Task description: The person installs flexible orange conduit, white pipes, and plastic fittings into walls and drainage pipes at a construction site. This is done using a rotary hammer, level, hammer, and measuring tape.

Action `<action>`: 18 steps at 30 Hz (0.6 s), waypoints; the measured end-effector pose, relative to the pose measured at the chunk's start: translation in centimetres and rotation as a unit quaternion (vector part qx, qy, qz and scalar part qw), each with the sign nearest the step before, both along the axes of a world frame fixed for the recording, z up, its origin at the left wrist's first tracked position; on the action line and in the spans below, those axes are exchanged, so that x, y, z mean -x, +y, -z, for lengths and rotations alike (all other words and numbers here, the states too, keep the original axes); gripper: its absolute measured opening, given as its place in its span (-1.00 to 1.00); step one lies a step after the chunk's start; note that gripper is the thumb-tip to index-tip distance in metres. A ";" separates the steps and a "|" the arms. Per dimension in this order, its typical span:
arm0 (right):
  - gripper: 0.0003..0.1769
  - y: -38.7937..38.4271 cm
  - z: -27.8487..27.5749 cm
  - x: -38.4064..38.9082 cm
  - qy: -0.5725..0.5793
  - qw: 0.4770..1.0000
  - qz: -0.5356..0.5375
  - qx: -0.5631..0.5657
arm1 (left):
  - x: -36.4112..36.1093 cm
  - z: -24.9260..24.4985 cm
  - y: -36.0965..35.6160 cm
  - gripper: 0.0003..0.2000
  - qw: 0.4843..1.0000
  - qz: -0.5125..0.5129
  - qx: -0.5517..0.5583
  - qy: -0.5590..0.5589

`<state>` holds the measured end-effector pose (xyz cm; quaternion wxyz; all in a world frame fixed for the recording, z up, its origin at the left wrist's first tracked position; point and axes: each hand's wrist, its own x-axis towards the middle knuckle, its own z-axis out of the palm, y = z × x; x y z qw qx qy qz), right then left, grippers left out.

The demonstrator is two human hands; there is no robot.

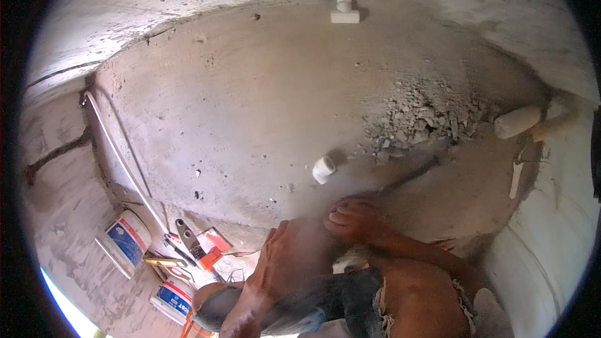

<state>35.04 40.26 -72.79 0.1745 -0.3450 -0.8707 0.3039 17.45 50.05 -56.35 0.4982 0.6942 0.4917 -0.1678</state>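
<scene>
My left hand (282,253) is low in the middle, its fingers bent and partly blurred by a haze of dust. Just right of it, my right hand (357,218) has its fingers curled into a closed grip close over the concrete floor. What the two hands hold is lost in the dust and shade between them. A dark, thin, rod-like shape (410,175) stretches from near my right hand toward the rubble. Above the hands lies a white plastic pipe elbow (323,169) on the floor.
Broken rubble (426,116) is heaped at right, near a pale bottle-shaped thing (518,122). White pipe fittings (342,6) stand by the far wall. At left are a white pipe (125,163), labelled buckets (128,238), a paintbrush (190,238) and a spirit level (164,262).
</scene>
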 end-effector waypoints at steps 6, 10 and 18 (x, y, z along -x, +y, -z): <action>-0.65 -0.2 0.2 0.4 -0.002 1.000 0.007 0.028 | 0.6 0.1 -0.3 -0.55 0.998 -0.031 -0.037 -0.034; -0.63 -0.2 0.1 0.5 -0.025 0.998 -0.007 0.060 | 0.1 -0.3 0.1 -0.56 0.998 -0.031 -0.040 -0.032; -0.70 -0.4 0.6 0.9 0.017 0.999 0.036 -0.012 | 0.4 0.1 -0.1 -0.57 0.999 -0.022 -0.039 -0.024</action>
